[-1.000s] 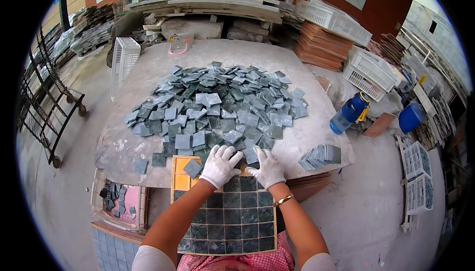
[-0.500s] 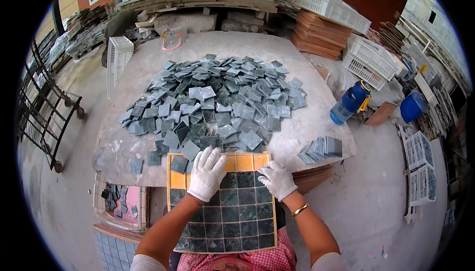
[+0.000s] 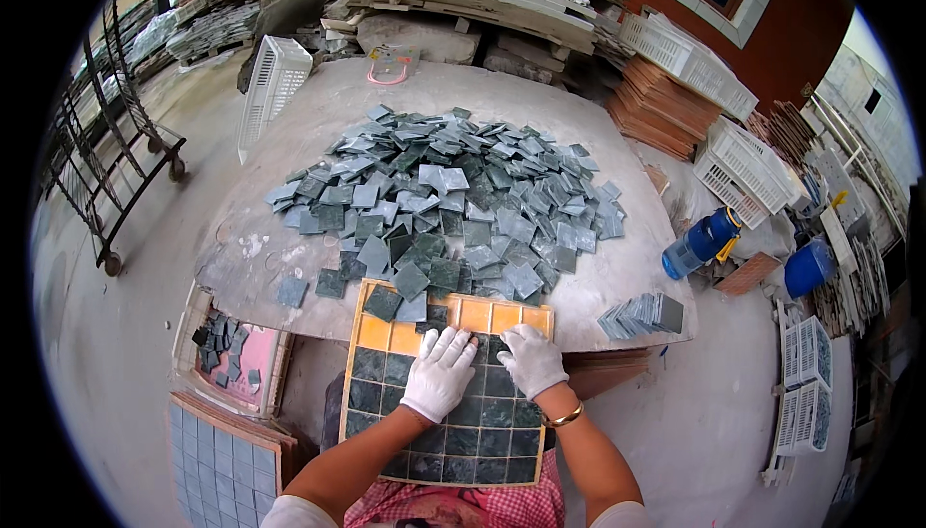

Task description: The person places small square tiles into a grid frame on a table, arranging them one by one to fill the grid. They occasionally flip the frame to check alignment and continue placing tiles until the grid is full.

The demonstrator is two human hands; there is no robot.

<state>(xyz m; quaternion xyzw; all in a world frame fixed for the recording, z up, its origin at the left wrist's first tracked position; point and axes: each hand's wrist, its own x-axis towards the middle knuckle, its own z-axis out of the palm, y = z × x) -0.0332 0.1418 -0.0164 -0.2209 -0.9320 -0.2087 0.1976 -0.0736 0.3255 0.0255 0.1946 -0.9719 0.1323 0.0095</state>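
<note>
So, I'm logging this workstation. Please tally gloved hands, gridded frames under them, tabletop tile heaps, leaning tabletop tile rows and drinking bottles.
Left hand and right hand, gloved: 2
Gridded frame: 1
Tile heap: 1
Leaning tile row: 1
Drinking bottle: 1
Total: 6

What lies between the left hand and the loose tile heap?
In the head view, the grid tray's yellow upper part, with a few loose tiles on it, lies between the left hand and the tile heap.

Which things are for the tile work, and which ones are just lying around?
Seems part of it:
left hand and right hand, gloved, at the tiled frame
loose tile pile
leaning tile row

Seems just lying about:
blue water bottle
white crate left of the table
</note>
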